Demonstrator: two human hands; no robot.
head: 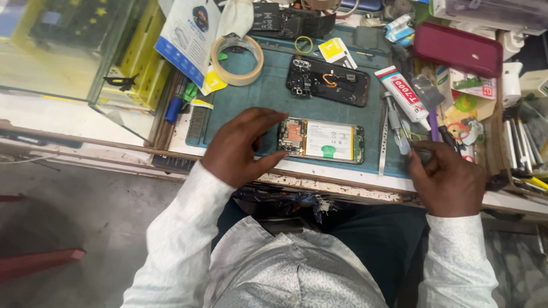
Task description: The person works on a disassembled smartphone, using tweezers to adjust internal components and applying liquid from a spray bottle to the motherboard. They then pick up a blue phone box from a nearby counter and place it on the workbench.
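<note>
An opened phone (322, 141) with its battery and circuit board exposed lies on a teal work mat (268, 97). My left hand (240, 145) rests at the phone's left end, fingers spread and curved around its edge. My right hand (445, 177) is at the mat's right side, fingers pinched on a thin metal tool (406, 140) among other tools. A black phone back frame (328, 80) with an orange cable lies farther back on the mat.
A roll of tape (238, 60) sits at the mat's back left. A white glue tube (402, 94), a dark red case (456, 48), screwdrivers and small parts crowd the right side. A glass case (68, 51) stands at left.
</note>
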